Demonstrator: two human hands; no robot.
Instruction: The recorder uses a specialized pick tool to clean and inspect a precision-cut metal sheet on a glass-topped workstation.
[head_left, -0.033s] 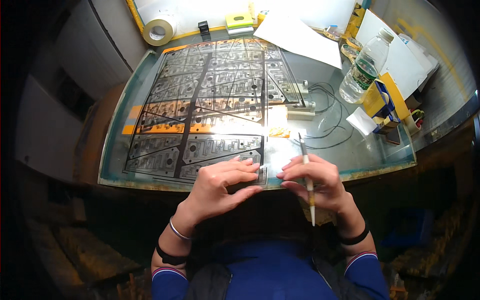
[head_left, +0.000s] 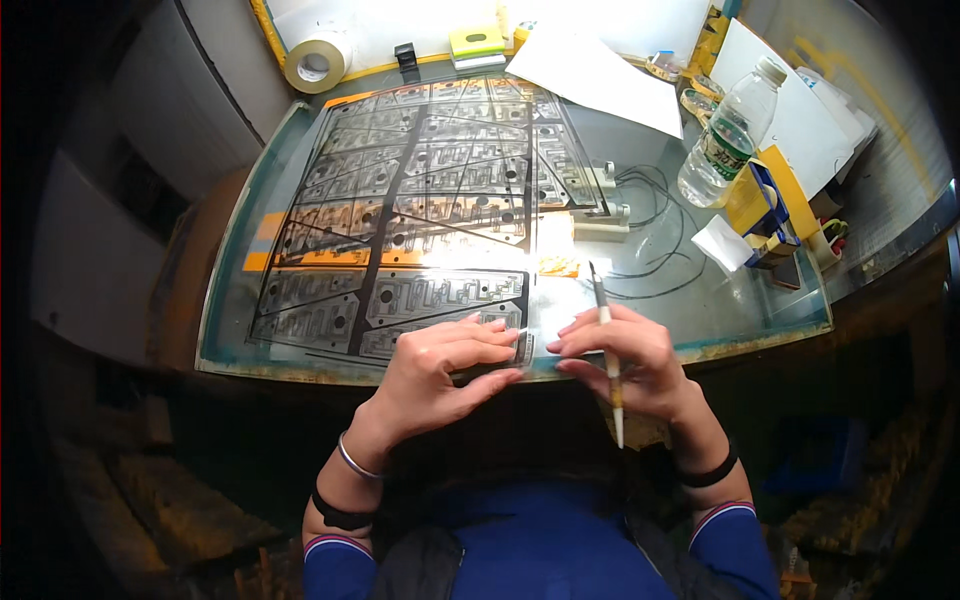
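Observation:
A large clear film sheet [head_left: 462, 167] printed with black circuit patterns lies on the glass-topped table [head_left: 690, 318], lit from below. My left hand [head_left: 435, 368] rests at the sheet's near edge, fingers stretched out and holding nothing. Over the glass just past the sheet's near right corner, my right hand [head_left: 630, 360] holds a slim pen-like tool [head_left: 615, 385]. Its dark thin end points away from me and its pale tapered end toward me; I cannot make out whether it is a brush or a blade. Thumb and index finger point toward the sheet's corner.
A tape roll [head_left: 316, 64] and a yellow-green box [head_left: 477, 42] stand at the back. White paper [head_left: 600, 80] lies at the far right. To the right are a water bottle [head_left: 722, 150], a blue-and-yellow holder [head_left: 768, 207], crumpled white paper [head_left: 722, 243] and black cables [head_left: 655, 262].
My right hand has shifted slightly left with the pen-like tool, bringing its fingertips nearer the sheet's corner. My left hand stays in place.

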